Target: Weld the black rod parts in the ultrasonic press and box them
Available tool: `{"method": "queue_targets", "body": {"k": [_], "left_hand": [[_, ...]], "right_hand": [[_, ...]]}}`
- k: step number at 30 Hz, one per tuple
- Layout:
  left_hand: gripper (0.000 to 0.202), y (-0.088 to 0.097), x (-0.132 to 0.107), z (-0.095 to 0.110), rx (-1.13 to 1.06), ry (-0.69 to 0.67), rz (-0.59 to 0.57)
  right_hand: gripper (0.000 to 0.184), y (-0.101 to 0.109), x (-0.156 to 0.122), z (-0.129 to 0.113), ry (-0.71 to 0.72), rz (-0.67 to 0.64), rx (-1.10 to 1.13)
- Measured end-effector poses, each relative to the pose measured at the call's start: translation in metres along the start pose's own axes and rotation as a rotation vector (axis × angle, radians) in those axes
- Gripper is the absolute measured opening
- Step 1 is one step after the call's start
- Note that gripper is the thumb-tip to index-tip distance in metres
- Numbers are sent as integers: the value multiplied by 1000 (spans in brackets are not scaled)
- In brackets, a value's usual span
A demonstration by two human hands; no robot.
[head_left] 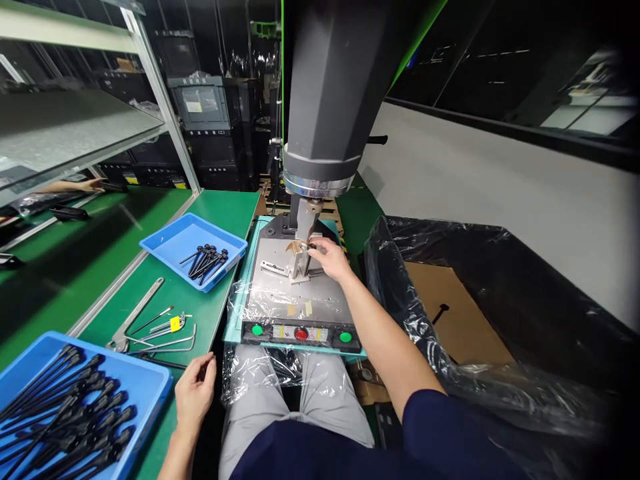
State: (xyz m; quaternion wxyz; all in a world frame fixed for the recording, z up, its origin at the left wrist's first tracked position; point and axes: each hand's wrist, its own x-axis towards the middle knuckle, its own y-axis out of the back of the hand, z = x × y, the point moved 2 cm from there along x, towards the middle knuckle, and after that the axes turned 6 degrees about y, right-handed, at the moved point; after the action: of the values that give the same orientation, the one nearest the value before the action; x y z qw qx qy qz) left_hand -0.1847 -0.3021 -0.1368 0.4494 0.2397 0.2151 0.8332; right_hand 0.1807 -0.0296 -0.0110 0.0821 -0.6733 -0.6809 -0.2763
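My right hand (329, 257) reaches to the metal fixture (299, 259) under the press head (310, 217). Its thumb and fingers close on a small black part (312, 247) at the top of the fixture; most of that part is hidden. My left hand (196, 387) rests by the edge of the green table, fingers curled together. A dark rod (167, 363) runs up to its outer side, and I cannot tell whether the fingers grip it. Below the fixture, the machine base carries green buttons (257, 330) and a red button (301, 333).
Black long-stemmed parts fill the near blue tray (161, 393); several more lie in the far blue tray (165, 233). A wrench (135, 317) and hex keys (187, 343) lie between them. At right stands a plastic-lined box (395, 267). Another person's hand (90, 185) shows at far left.
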Motion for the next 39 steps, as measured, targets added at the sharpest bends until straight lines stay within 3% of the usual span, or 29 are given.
{"method": "queue_targets", "body": {"k": [4, 8, 13, 17, 20, 25, 39], "left_hand": [[32, -9, 2, 31, -181, 142, 37], [30, -37, 14, 104, -382, 113, -199], [29, -68, 28, 193, -610, 1, -446], [31, -79, 29, 229, -782, 2, -574], [31, -82, 28, 236, -854, 79, -613], [36, -85, 26, 228, -905, 167, -592], [40, -81, 21, 228, -927, 172, -529]], "right_hand": [[38, 5, -59, -28, -216, -35, 510], [42, -10, -109, -61, -408, -76, 924], [41, -31, -136, -90, -464, -86, 1106], [36, -42, -143, -94, -473, -70, 1133], [34, -49, -146, -91, -487, -68, 1138], [33, -57, -147, -87, -495, -59, 1133], [11, -64, -145, -94, -573, -38, 1149]]}}
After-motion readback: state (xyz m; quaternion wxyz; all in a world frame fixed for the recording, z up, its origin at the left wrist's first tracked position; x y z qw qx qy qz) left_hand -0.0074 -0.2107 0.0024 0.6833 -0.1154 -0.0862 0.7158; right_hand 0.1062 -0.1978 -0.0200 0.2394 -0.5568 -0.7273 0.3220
